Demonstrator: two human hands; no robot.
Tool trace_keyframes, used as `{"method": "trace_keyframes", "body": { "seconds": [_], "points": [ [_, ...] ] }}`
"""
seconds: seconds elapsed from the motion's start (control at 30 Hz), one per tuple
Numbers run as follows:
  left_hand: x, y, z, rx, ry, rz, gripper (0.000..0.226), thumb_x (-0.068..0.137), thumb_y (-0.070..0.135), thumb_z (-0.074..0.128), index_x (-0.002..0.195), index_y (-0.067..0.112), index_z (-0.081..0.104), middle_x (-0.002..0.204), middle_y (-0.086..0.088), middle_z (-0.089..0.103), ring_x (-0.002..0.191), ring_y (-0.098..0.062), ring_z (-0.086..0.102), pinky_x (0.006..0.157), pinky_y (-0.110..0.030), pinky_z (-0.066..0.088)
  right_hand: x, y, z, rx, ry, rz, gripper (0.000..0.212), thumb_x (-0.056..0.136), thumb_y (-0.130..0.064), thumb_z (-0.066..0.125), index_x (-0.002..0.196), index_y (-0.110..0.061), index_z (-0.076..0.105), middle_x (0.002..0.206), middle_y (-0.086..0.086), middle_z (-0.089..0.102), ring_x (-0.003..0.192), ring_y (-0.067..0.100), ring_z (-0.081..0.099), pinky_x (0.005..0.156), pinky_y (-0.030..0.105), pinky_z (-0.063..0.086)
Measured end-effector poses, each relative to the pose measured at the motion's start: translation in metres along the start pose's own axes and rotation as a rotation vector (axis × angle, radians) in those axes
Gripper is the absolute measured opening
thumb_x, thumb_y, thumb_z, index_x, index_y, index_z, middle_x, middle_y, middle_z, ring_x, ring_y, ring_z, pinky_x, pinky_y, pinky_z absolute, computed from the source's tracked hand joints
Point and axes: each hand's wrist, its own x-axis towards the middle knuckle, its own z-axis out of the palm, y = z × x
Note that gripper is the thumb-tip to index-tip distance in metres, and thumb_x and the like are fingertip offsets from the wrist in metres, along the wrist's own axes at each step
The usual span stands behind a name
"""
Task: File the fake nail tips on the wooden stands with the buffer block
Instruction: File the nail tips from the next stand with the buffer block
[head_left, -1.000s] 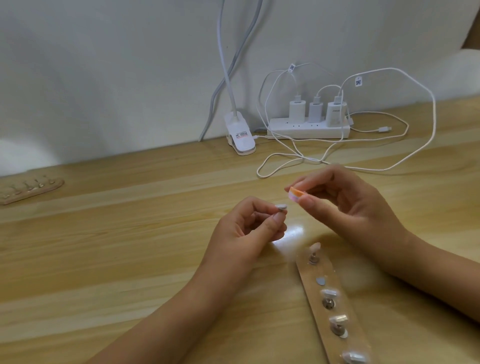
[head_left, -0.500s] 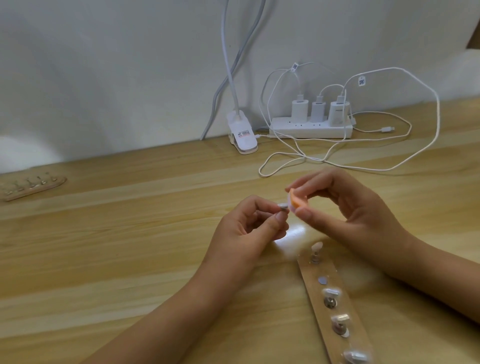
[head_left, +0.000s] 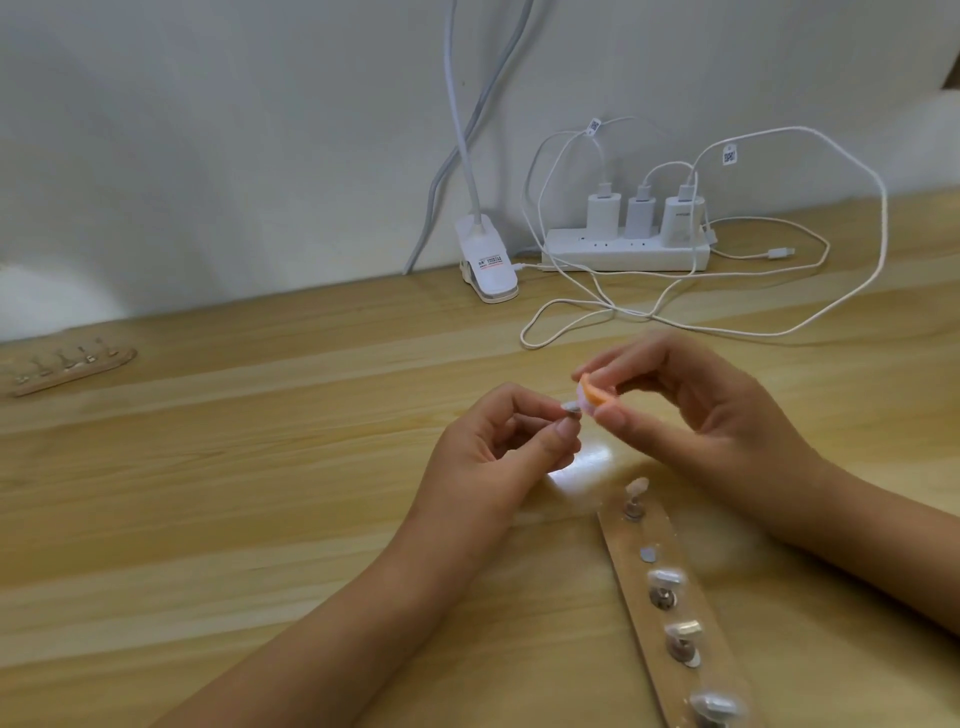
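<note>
My left hand (head_left: 498, 457) pinches a small nail tip on its metal holder (head_left: 572, 408) between thumb and forefinger, above the table. My right hand (head_left: 696, 415) pinches an orange buffer block (head_left: 595, 393) whose edge touches that nail tip. Below the hands lies a wooden stand (head_left: 670, 613) running toward the lower right, with several clear nail tips on metal pegs and one bare metal spot (head_left: 648, 554) near its far end. A second wooden stand (head_left: 72, 366) with several pegs lies at the far left.
A white power strip (head_left: 626, 254) with three chargers sits against the wall, its white cables (head_left: 779, 312) looping over the table behind my hands. A white lamp clip (head_left: 485, 265) stands left of it. The wooden table (head_left: 234, 493) spreads to the left.
My right hand has turned the buffer block and brought it down against the nail tip in my left hand. The view has drifted slightly.
</note>
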Motion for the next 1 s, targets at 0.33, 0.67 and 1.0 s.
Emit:
{"method": "trace_keyframes", "body": {
  "seconds": [0.33,0.67,1.0],
  "points": [
    [-0.0004,0.0007,0.0001,0.025,0.008,0.004,0.002,0.080,0.027,0.070,0.081,0.028,0.069,0.078,0.006,0.070,0.081,-0.008,0.068,0.089,-0.031,0.054,0.0010,-0.0008,0.0003,0.068,0.039,0.109,0.025,0.085,-0.035,0.073,0.096,-0.015,0.065,0.102,0.005,0.072,0.102,0.019,0.068,0.095,0.035,0.053],
    [-0.0018,0.0043,0.0009,0.068,0.002,-0.009,0.003,0.079,0.030,0.071,0.079,0.028,0.068,0.081,0.003,0.071,0.083,-0.009,0.066,0.088,-0.036,0.054,-0.0005,-0.0022,0.0017,-0.021,-0.019,-0.018,0.022,0.089,-0.031,0.067,0.101,-0.014,0.062,0.105,0.000,0.069,0.105,0.020,0.067,0.093,0.025,0.052],
    [-0.0028,0.0070,0.0015,0.064,0.011,-0.009,0.018,0.086,0.013,0.073,0.077,0.027,0.067,0.086,0.001,0.072,0.084,-0.013,0.065,0.082,-0.039,0.053,-0.0007,-0.0021,0.0022,0.014,0.031,0.033,0.021,0.087,-0.037,0.068,0.097,-0.019,0.065,0.103,0.002,0.070,0.102,0.019,0.068,0.093,0.031,0.053]
  ]
}}
